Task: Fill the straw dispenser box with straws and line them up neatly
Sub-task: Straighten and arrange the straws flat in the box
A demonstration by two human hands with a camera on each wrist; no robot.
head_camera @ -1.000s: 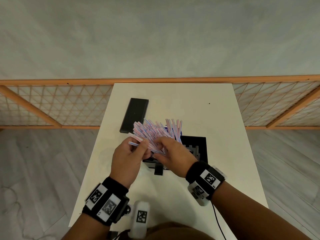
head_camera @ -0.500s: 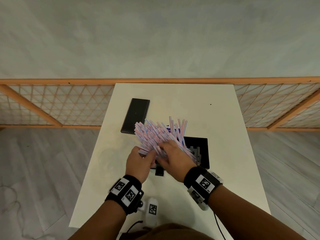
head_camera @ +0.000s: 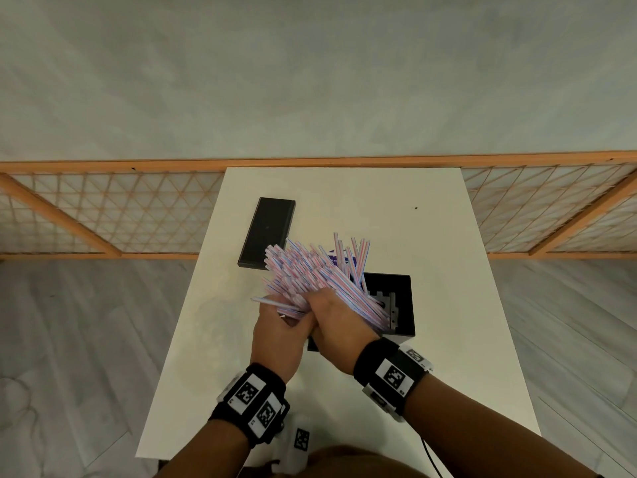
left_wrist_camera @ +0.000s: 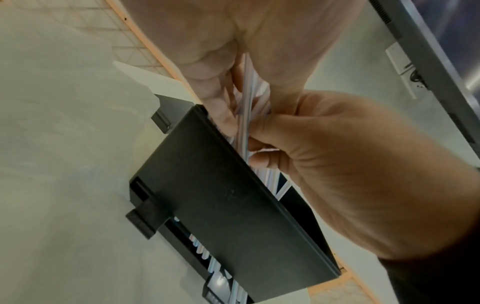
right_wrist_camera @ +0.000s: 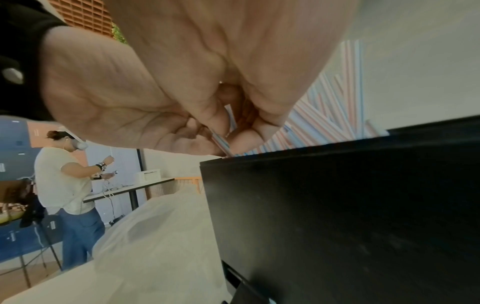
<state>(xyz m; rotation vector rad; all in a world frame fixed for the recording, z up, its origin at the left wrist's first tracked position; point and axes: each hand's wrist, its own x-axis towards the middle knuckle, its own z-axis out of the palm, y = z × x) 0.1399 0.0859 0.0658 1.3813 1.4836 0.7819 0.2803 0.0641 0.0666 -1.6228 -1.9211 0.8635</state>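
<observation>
A fanned bundle of striped pink-and-blue straws point(head_camera: 310, 270) stands tilted over the open black dispenser box point(head_camera: 401, 301) on the white table point(head_camera: 379, 208). My left hand point(head_camera: 279, 329) grips the bundle's lower left side. My right hand point(head_camera: 336, 322) curls round its lower right, above the box's near-left corner. In the left wrist view the straws point(left_wrist_camera: 245, 115) run between the fingers of both hands into the box point(left_wrist_camera: 228, 201). The right wrist view shows straws point(right_wrist_camera: 324, 115) fanning above the box wall point(right_wrist_camera: 337, 216). The box's inside is mostly hidden.
The flat black lid point(head_camera: 267, 231) lies at the back left of the table. A wooden lattice fence point(head_camera: 103, 215) runs behind the table. In the right wrist view another person point(right_wrist_camera: 64, 185) stands at a far table.
Both hands have carried the bundle rightward and down toward the box. The left hand has shifted from the bundle's side to beneath it, close against the right hand.
</observation>
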